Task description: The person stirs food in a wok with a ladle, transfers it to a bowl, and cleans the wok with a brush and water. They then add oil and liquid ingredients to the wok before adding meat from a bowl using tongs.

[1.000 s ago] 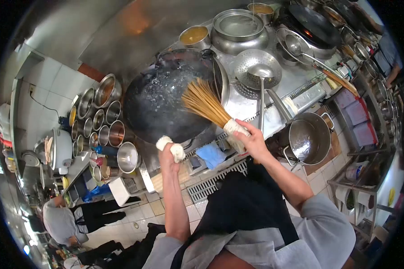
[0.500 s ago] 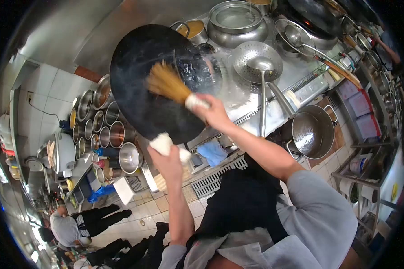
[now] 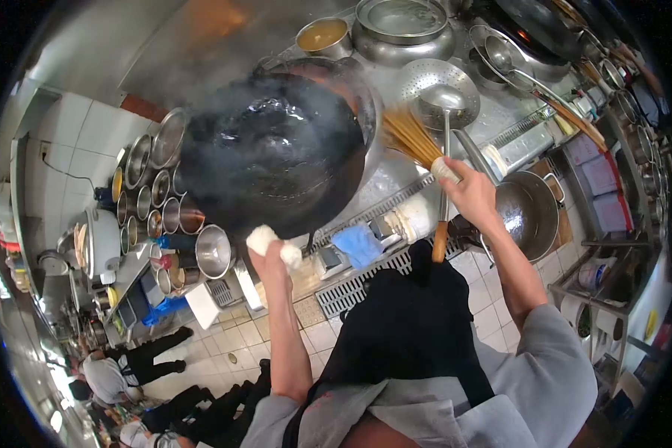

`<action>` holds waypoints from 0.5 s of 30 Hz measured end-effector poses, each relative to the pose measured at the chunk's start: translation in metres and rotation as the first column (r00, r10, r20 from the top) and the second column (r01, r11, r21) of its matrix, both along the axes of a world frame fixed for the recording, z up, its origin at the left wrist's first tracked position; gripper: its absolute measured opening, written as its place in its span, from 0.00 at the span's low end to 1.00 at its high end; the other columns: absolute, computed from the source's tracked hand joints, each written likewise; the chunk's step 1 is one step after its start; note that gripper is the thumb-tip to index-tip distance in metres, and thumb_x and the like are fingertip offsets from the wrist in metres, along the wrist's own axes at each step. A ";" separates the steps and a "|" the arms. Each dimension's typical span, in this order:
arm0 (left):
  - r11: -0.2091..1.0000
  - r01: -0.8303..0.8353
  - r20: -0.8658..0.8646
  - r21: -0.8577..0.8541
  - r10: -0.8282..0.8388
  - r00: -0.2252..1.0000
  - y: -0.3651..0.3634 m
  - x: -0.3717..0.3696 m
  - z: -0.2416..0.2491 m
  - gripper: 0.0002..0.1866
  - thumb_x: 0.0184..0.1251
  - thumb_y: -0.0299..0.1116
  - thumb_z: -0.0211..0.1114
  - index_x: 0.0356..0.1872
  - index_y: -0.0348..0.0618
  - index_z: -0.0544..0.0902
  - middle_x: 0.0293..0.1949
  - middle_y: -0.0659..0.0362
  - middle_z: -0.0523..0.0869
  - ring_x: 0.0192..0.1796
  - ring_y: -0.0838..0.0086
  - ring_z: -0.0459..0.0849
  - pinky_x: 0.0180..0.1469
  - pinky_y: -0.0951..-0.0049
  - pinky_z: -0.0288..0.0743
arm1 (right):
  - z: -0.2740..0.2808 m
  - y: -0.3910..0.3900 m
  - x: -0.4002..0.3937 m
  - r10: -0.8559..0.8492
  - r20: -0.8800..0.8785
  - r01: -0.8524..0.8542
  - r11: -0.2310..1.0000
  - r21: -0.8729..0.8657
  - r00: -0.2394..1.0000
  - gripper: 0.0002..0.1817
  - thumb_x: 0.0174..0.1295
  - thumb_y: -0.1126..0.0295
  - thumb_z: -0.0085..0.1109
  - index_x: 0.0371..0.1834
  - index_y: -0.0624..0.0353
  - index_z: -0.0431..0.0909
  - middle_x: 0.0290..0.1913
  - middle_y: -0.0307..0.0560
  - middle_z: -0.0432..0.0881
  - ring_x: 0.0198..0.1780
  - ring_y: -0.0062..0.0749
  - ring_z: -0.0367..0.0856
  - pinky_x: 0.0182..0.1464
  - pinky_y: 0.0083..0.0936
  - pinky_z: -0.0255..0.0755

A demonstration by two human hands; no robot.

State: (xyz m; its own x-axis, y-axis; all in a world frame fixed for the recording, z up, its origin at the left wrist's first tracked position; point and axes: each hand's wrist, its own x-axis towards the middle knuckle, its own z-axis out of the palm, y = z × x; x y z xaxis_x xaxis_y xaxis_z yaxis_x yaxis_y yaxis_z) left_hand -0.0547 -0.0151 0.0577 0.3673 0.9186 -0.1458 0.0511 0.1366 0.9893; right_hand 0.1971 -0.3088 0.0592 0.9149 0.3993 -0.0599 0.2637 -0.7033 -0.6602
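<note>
My left hand [image 3: 272, 270] is closed around a folded white cloth [image 3: 262, 240], pressed to the near rim of a large black wok [image 3: 276, 160]. The wok rests over the burner, its inside dark and shiny with wet streaks, and smoke or steam drifts above it. My right hand [image 3: 473, 196] grips a bamboo wok brush [image 3: 414, 142] by its white-wrapped handle. The blurred bristles point toward the stove, to the right of the wok. Just beyond them, a ladle [image 3: 443, 97] lies in a perforated strainer [image 3: 418, 75], its wooden handle reaching toward me.
A pot of yellowish liquid [image 3: 323, 34] and a wide steel pot [image 3: 403, 48] stand behind. Metal bowls [image 3: 214, 252] crowd the left. A blue cloth [image 3: 358, 246] lies on the stove's front edge. A deep pot [image 3: 526, 216] stands at right. Other people [image 3: 112, 377] are at lower left.
The brush has swung from over the wok to its right. My left hand has lowered the tilted wok to a flatter position on the burner. More smoke or steam shows now.
</note>
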 end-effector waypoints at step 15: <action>0.811 0.125 0.329 -0.571 0.087 0.941 0.026 0.062 -0.092 0.01 0.60 0.27 0.60 0.33 0.44 0.78 0.26 0.62 0.81 0.27 0.75 0.82 0.26 0.73 0.76 | -0.301 -0.024 -0.160 0.247 0.203 -0.204 0.956 -0.213 0.948 0.22 0.59 0.52 0.58 0.42 0.62 0.84 0.43 0.56 0.84 0.46 0.55 0.82 0.50 0.51 0.73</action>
